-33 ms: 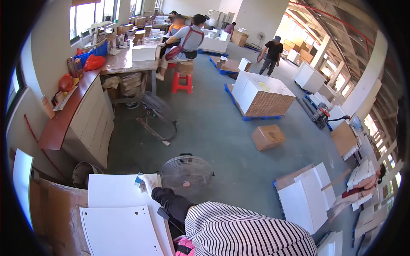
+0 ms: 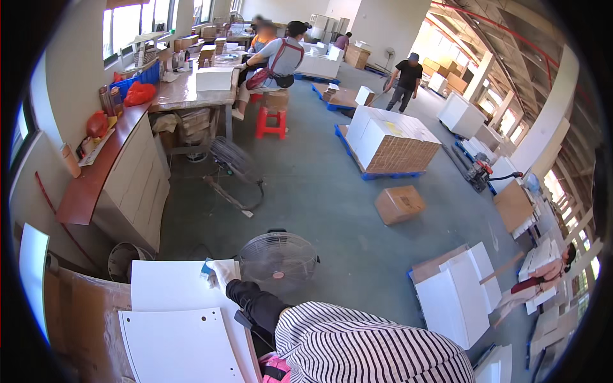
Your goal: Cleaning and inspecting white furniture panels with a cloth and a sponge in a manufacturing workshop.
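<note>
My right hand (image 2: 223, 273), in a white glove below a black oversleeve, reaches to the far right corner of a large white board (image 2: 167, 282). Its fingers are closed on a small blue pad-like thing (image 2: 207, 272), which rests on the board's surface. A smaller white panel (image 2: 180, 348) with several drilled holes lies over the nearer part of the board. My striped sleeve (image 2: 364, 341) fills the lower middle. Beneath the arm, something pink with black (image 2: 276, 369) shows in part. My left hand is out of view.
Just beyond the board stands a round floor fan (image 2: 278, 258). A brown carton (image 2: 400, 205) and a wrapped pallet stack (image 2: 393, 143) sit on the floor. White cabinets (image 2: 131, 182) line the left wall. Co-workers are at the far table (image 2: 191, 89) and among panels (image 2: 456, 297) at right.
My right hand and the blue thing stay at nearly the same spot. The co-worker at the right edge has shifted posture slightly.
</note>
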Tool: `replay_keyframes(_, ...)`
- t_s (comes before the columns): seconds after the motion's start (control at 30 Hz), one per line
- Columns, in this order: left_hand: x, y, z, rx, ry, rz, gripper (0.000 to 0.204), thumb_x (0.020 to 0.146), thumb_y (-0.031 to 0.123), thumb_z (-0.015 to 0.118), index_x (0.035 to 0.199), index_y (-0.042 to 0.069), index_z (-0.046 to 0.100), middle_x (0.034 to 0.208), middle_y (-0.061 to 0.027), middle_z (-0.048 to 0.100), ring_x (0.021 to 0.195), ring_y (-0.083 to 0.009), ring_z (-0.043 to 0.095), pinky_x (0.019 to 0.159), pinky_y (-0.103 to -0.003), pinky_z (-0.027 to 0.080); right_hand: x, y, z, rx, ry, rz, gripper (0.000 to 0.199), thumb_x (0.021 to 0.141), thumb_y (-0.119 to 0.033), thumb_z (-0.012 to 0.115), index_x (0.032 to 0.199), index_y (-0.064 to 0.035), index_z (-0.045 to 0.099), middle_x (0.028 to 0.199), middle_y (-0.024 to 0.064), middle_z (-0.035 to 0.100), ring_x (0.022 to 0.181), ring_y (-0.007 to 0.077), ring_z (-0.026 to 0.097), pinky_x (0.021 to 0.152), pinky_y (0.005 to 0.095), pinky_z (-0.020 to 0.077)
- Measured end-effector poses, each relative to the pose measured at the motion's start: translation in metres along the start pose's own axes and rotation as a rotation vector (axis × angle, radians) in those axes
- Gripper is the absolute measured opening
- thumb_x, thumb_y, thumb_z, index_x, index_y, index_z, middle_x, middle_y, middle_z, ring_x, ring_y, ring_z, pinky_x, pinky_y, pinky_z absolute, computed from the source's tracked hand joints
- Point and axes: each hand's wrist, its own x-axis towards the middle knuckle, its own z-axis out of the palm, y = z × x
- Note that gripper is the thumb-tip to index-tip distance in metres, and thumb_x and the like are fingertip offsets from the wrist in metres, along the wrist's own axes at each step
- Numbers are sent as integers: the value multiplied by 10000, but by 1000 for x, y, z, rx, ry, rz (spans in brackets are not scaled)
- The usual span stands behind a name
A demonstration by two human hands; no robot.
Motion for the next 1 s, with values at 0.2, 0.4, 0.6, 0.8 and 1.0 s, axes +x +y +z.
replay_keyframes(0.2,-7,-8,-1,57,-2,-36,642,967,444,499,1417,-13,470,1472,-240,434,1392,-401,358,1155,-531,268,-4,5,2,-31,89,-6,305,921,-343,562,753,-92,603,610,71,602,443,177,534,420,335,456)
replay_keyframes(0.4,-6,-7,0,55,9,-31,620,962,417,508,1406,-16,484,1460,-239,450,1387,-404,367,1149,-535,278,-1,6,-1,-44,78,-54,293,919,-323,570,761,-79,606,627,86,608,466,186,552,435,351,475)
replay_keyframes(0.6,-4,-5,0,39,53,8,613,961,401,512,1401,-25,485,1458,-240,453,1387,-406,367,1149,-536,278,1,0,0,-79,65,-36,251,943,-292,562,854,-60,595,672,99,632,483,185,574,447,336,482)
replay_keyframes(0.8,-6,-2,-4,8,81,-4,604,961,384,518,1399,-31,484,1458,-243,451,1384,-410,370,1152,-537,274,1,5,2,-106,56,-35,248,935,-296,576,840,-69,596,670,94,634,474,186,571,432,338,473)
replay_keyframes(1.0,-6,-9,2,22,90,1,592,966,394,518,1392,-17,498,1433,-236,482,1357,-413,402,1140,-537,289,3,11,1,-125,83,-89,343,915,-378,576,749,-79,601,616,82,605,455,195,570,414,344,488)
